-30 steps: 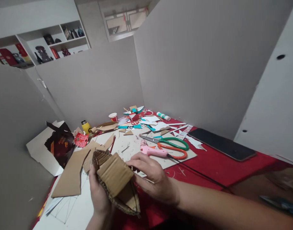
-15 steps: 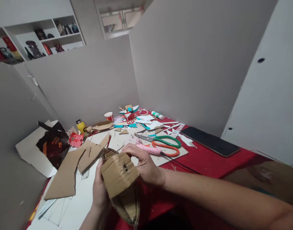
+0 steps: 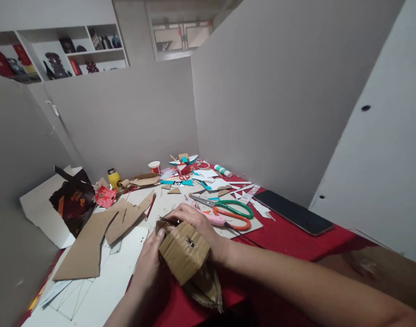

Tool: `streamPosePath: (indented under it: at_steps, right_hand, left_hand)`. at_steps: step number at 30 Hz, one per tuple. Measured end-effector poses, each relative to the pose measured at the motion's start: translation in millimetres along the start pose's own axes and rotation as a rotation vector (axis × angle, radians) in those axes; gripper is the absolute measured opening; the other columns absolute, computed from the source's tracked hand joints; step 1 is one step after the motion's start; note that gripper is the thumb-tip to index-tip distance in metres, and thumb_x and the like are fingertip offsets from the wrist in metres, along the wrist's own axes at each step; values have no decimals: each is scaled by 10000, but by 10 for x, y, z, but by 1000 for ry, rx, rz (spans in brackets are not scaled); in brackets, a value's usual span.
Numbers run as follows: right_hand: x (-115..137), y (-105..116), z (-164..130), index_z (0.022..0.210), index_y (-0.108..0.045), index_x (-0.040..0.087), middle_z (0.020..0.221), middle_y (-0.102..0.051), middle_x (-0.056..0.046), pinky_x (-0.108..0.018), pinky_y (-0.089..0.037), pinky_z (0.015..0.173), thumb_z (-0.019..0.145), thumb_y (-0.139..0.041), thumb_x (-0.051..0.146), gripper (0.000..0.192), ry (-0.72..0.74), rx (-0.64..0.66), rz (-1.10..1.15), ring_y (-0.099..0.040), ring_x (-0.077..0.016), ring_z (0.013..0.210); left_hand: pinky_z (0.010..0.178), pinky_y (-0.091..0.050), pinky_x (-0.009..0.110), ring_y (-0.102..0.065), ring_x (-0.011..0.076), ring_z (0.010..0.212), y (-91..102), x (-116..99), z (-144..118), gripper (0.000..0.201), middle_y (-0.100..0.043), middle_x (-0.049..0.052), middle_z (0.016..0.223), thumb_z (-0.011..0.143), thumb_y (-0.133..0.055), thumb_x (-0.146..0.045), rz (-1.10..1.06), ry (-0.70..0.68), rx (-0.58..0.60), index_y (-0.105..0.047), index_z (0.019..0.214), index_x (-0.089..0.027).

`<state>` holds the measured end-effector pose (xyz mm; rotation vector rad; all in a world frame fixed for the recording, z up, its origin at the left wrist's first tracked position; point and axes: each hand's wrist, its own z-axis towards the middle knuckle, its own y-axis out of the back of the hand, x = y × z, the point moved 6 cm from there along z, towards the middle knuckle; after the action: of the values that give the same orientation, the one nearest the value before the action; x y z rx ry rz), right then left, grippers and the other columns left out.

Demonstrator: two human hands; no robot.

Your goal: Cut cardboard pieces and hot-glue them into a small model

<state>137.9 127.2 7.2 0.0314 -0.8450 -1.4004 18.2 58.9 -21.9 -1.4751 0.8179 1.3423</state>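
Between my hands is a small cardboard boat (image 3: 183, 254) with a boxy top that has a ragged hole; its pointed end hangs toward me. My left hand (image 3: 151, 256) is closed on its left side, thumb up near the far edge. My right hand (image 3: 197, 225) wraps over its far right side, with the fingers bent at the far end and partly hidden. Just beyond my right hand lie a pink hot glue gun (image 3: 216, 220) with a black cord and large scissors (image 3: 233, 209) with green and orange handles.
Cut cardboard pieces (image 3: 87, 245) lie at left beside a torn dark box (image 3: 73, 202). Toward the back stand a yellow bottle (image 3: 114, 178), a paper cup (image 3: 154, 167) and a small model boat (image 3: 183, 160). Paper scraps surround a glue stick (image 3: 223, 170). A black phone (image 3: 292, 211) lies right, near grey partitions (image 3: 262, 100).
The cardboard boat and both hands have shifted right in view, and the boat has turned slightly. My right hand's fingers have moved farther over its far end. The camera view has tilted a little.
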Motion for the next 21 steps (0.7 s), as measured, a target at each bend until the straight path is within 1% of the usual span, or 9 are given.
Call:
streamPosePath:
  at_steps: [2,3,5,7,10,12,14,18,21]
  right_hand:
    - [-9,-7,-2,957,-678,187,857,-604,-48,-308,-467,756,865,-615,202,112,13,4,-21,-568,-179,829]
    - [-9,-9,-3,955,-679,185,861,-605,-50,-311,-467,758,871,-610,216,113,20,5,-32,-569,-179,828]
    - [-1,-10,-6,984,-677,180,882,-610,-61,-326,-464,780,886,-592,237,141,43,11,-53,-571,-185,844]
    - [9,-14,-9,996,-672,177,889,-616,-65,-333,-460,789,890,-585,245,152,69,27,-65,-572,-189,853]
    - [17,-18,-8,903,-663,179,849,-618,-55,-324,-462,752,880,-599,261,107,78,64,-74,-565,-182,813]
    - [25,-11,-3,846,-644,180,824,-616,-46,-315,-460,736,883,-597,284,120,69,83,-61,-561,-176,798]
    - [47,4,4,816,-627,180,804,-617,-40,-310,-454,736,897,-579,300,153,70,86,-38,-560,-170,790]
    - [89,22,20,798,-609,182,786,-617,-41,-310,-440,726,917,-548,308,184,85,77,-38,-552,-170,769]
    - [100,15,31,773,-581,176,774,-604,-42,-314,-434,712,925,-535,315,210,93,94,-47,-534,-168,754]
  left_hand:
    - [922,-413,314,-598,276,1004,-49,-62,-9,103,-732,81,957,754,-682,-263,75,-44,51,-756,793,-203]
    - [939,-402,311,-593,273,1011,-64,-77,-14,119,-730,80,961,767,-669,-280,97,-59,58,-757,797,-206]
    - [959,-392,320,-591,271,1014,-84,-70,-25,175,-725,77,982,790,-645,-318,98,-61,66,-755,859,-201]
    - [964,-393,338,-594,272,1010,-115,-45,-34,238,-721,75,1007,815,-618,-353,98,-52,101,-744,936,-192]
    - [964,-393,347,-597,274,1015,-152,-23,-43,253,-720,74,1026,839,-590,-354,102,-68,176,-739,956,-187]
    - [948,-405,352,-602,273,1002,-143,-2,-42,247,-721,74,1019,845,-580,-344,83,-79,205,-739,951,-188]
    - [923,-424,365,-611,278,970,-90,45,-29,225,-724,82,999,821,-609,-328,41,-61,180,-739,938,-188]
    - [903,-444,380,-613,295,969,50,126,-3,149,-732,92,951,726,-703,-265,-41,-21,38,-743,853,-198]
    - [889,-453,374,-610,301,993,65,122,-4,110,-736,89,931,714,-706,-249,-85,-13,14,-741,808,-202]
